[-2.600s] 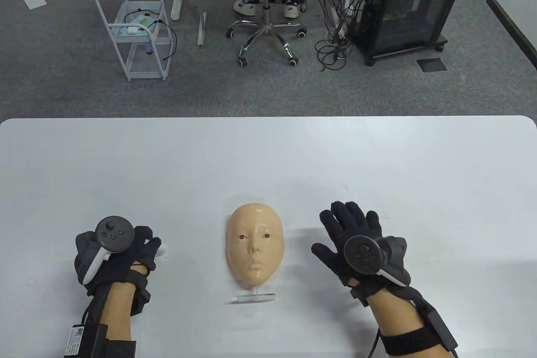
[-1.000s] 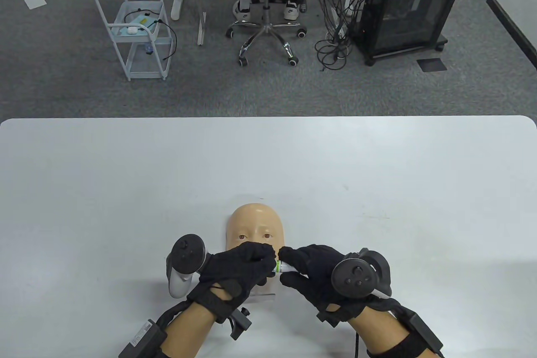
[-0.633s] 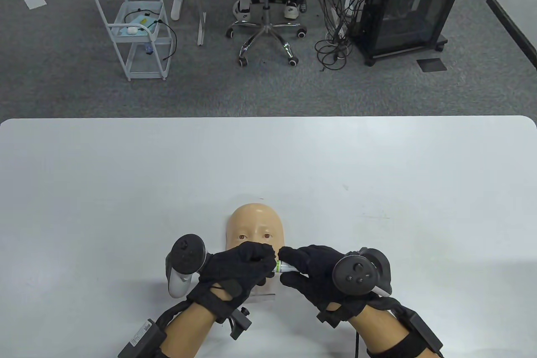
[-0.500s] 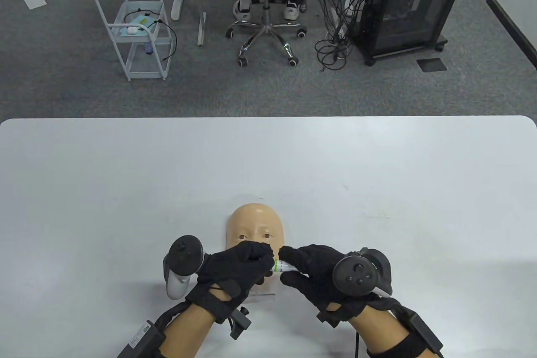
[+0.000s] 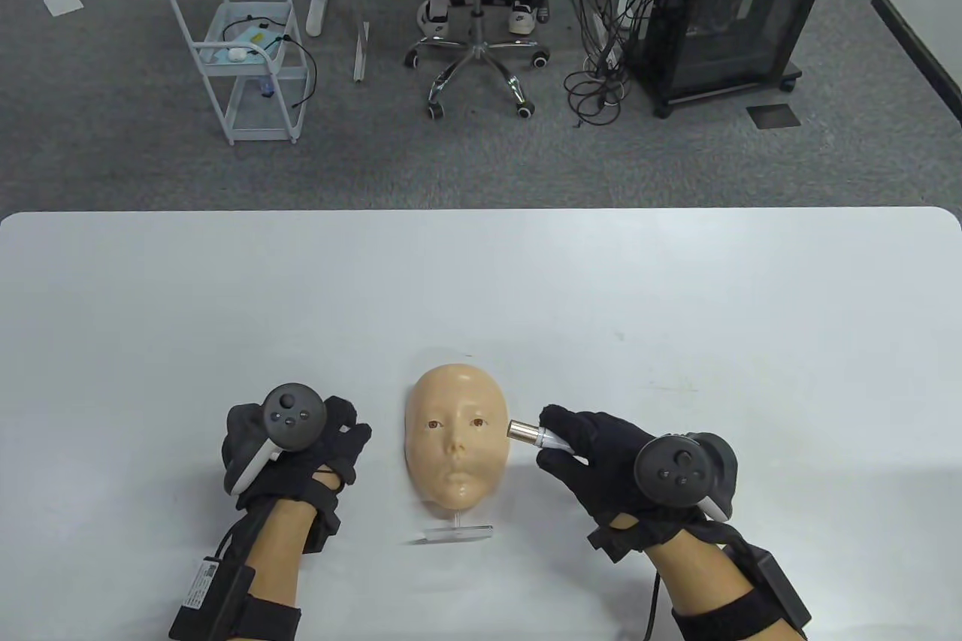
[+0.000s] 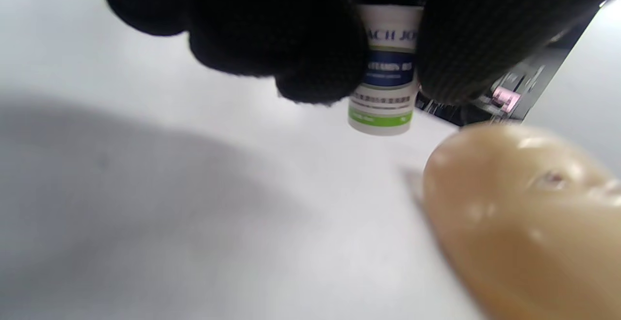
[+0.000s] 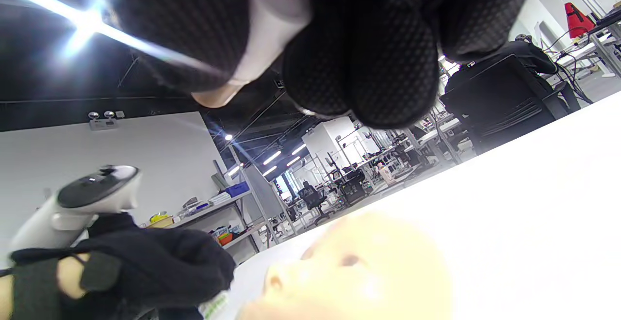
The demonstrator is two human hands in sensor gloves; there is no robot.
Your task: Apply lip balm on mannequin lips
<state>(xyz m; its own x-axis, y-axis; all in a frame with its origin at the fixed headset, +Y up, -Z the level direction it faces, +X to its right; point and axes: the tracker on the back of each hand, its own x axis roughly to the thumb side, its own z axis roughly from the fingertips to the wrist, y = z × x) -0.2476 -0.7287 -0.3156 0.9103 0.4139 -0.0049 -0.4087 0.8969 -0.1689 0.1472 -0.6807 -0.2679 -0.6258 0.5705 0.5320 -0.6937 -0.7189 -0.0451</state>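
The lip balm stick point(image 5: 528, 434), uncapped, lies level in the air just beside the mannequin face's point(image 5: 455, 442) cheek, at eye height, its metallic tip pointing toward the face without touching it; the right hand point(image 5: 601, 457) pinches its white barrel at the end away from the face. The stick is judged light, stiff and smooth-walled, so a pinch set low on the barrel, well back from the soft exposed tip, suits it; the balm itself would smear or snap under side load. The cap point(image 6: 385, 68), a short white cylinder with a blue label and a green band, is held clenched in the left hand point(image 5: 301, 457), on the other side of the face from the stick; in the left wrist view its open end hangs below the fingers point(image 6: 310, 53). The face itself looks like a rigid, hollow, light shell, propped on a clear stand point(image 5: 457, 532) just below the chin, and it may well slide on the desk point(image 5: 225, 295) if pressed hard. The lips point(image 5: 457, 479) lie below the nose and appear bare, though the view is too coarse to be sure.
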